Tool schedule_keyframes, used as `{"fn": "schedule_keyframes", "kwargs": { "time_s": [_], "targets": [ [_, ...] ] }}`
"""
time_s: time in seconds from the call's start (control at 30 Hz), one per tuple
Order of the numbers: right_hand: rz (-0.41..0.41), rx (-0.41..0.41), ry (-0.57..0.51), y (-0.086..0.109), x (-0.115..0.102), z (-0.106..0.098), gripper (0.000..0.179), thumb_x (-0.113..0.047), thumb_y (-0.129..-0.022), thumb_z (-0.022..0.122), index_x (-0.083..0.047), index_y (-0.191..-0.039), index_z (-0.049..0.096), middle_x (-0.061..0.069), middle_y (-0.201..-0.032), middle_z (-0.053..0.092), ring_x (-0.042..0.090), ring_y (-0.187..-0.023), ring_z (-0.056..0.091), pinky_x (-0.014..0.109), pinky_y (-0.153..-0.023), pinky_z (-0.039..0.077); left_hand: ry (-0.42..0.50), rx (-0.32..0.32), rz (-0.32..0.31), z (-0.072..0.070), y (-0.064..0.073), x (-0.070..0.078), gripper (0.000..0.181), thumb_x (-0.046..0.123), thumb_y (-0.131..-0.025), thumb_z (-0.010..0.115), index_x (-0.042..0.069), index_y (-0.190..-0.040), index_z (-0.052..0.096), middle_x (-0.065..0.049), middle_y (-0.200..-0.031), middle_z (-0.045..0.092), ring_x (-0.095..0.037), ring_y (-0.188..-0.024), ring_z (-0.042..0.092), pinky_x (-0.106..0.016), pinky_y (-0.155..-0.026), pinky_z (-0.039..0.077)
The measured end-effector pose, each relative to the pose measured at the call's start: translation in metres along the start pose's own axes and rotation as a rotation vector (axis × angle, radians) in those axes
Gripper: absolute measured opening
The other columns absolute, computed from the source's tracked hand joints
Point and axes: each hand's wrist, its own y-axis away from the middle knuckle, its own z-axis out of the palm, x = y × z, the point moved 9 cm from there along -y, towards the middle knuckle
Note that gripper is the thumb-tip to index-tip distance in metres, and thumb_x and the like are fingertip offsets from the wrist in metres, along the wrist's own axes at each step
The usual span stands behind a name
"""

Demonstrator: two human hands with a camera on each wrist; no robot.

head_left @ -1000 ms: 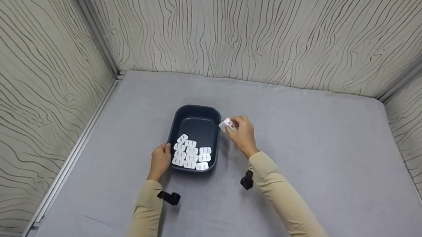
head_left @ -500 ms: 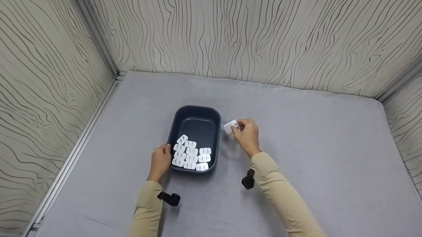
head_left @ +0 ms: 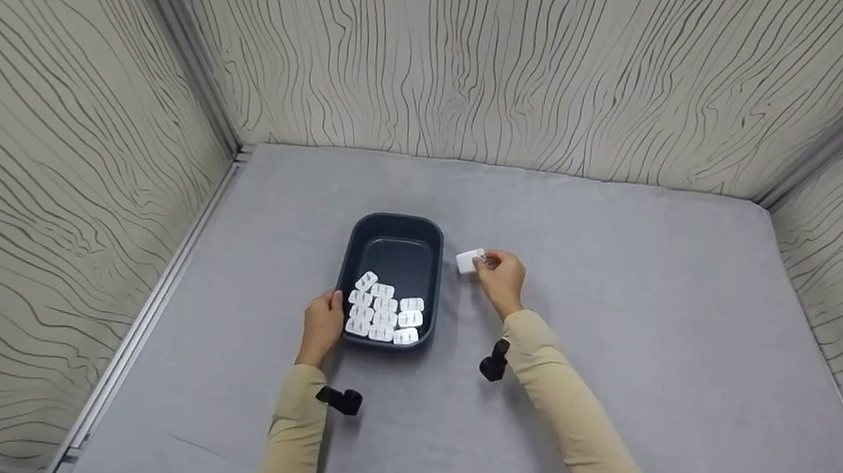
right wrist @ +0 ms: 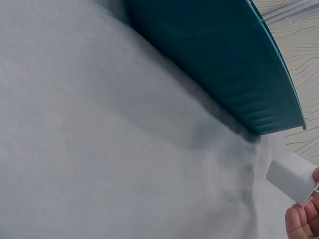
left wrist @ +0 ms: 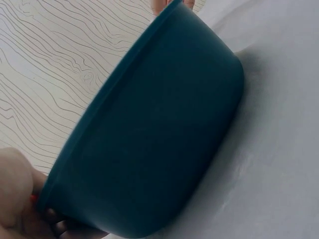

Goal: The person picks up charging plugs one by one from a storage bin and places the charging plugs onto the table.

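Observation:
A dark blue tub (head_left: pixel 398 259) stands on the cloth, with several white power adapters (head_left: pixel 385 318) grouped in its near half, two-pronged faces upward. My left hand (head_left: pixel 321 326) grips the tub's left rim near the front corner; in the left wrist view the thumb is at the rim and fingers (left wrist: pixel 62 227) curl beneath it. Just right of the tub, my right hand (head_left: pixel 505 279) pinches another white power adapter (head_left: pixel 468 261). Its smooth white body (right wrist: pixel 291 178) points toward the tub in the right wrist view, and the fingers cover the prong end.
Grey cloth (head_left: pixel 648 322) covers the table around the tub. Wood-grain patterned panels (head_left: pixel 472 67) rise at the back and both sides, with a metal rail (head_left: pixel 153 305) along the left edge. Black camera mounts (head_left: pixel 494 360) stick out from both wrists.
My right hand has moved right and slightly nearer, away from the tub's rim, turning the adapter so its plain side shows. The left hand keeps its hold on the tub.

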Motion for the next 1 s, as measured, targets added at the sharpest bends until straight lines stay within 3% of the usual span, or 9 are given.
{"fn": "schedule_keyframes", "kwargs": {
  "time_s": [0.2,0.37,0.53,0.6,0.67,0.73,1.0],
  "targets": [
    [0.061,0.010,0.007,0.001,0.010,0.003,0.021,-0.005,-0.081,0.071,0.011,-0.096,0.070,0.025,-0.090,0.069,0.030,-0.081,0.065,0.013,-0.062,0.042,0.006,-0.006,-0.013,0.000,0.000,-0.001,0.035,0.010,-0.100,0.045,0.009,-0.065,0.038,-0.001,-0.064,0.031,-0.020,-0.064,0.035,-0.029,-0.060,0.031],
    [0.189,-0.016,-0.029,-0.001,0.031,0.009,0.023,-0.015,-0.084,0.073,0.006,-0.094,0.072,0.020,-0.091,0.072,0.026,-0.085,0.067,0.024,-0.069,0.049,0.001,-0.003,-0.019,0.000,0.000,-0.003,0.035,0.010,-0.100,0.046,0.009,-0.065,0.039,-0.001,-0.064,0.032,-0.020,-0.065,0.036,-0.029,-0.060,0.032],
    [0.240,-0.001,-0.092,-0.014,0.069,0.020,0.029,-0.033,-0.080,0.077,-0.005,-0.085,0.076,0.006,-0.081,0.073,0.018,-0.079,0.064,0.026,-0.076,0.048,0.024,-0.007,-0.013,0.001,0.001,-0.002,0.036,0.009,-0.100,0.045,0.009,-0.065,0.038,0.001,-0.063,0.029,-0.017,-0.062,0.033,-0.028,-0.058,0.030],
    [0.290,0.005,-0.068,-0.015,0.073,0.020,0.029,-0.032,-0.081,0.076,-0.003,-0.087,0.076,0.009,-0.086,0.073,0.021,-0.085,0.064,0.029,-0.080,0.048,0.020,-0.005,-0.007,0.001,0.001,-0.002,0.036,0.009,-0.100,0.045,0.008,-0.065,0.039,0.000,-0.063,0.030,-0.017,-0.062,0.034,-0.028,-0.058,0.030],
    [0.376,-0.024,-0.009,-0.010,0.066,0.016,0.031,-0.027,-0.084,0.073,0.002,-0.096,0.074,0.016,-0.099,0.072,0.029,-0.096,0.063,0.035,-0.088,0.047,0.011,-0.001,-0.003,0.001,0.001,-0.001,0.035,0.009,-0.100,0.045,0.007,-0.065,0.040,0.000,-0.063,0.032,-0.017,-0.062,0.035,-0.028,-0.059,0.031],
    [0.383,-0.030,-0.001,-0.003,0.054,0.010,0.031,-0.025,-0.086,0.071,0.003,-0.098,0.073,0.017,-0.103,0.072,0.030,-0.099,0.062,0.034,-0.088,0.047,0.003,0.003,0.000,0.001,0.001,-0.002,0.034,0.009,-0.100,0.046,0.007,-0.066,0.041,-0.001,-0.064,0.033,-0.018,-0.063,0.036,-0.028,-0.059,0.032],
    [0.472,-0.087,-0.036,-0.001,0.055,0.016,0.034,-0.024,-0.090,0.066,0.003,-0.109,0.069,0.020,-0.114,0.069,0.017,-0.084,0.065,0.020,-0.069,0.049,-0.018,0.029,0.039,-0.001,0.002,0.003,0.033,0.007,-0.099,0.046,0.004,-0.066,0.044,-0.001,-0.064,0.034,-0.018,-0.063,0.035,-0.029,-0.059,0.031]
  ]
}}
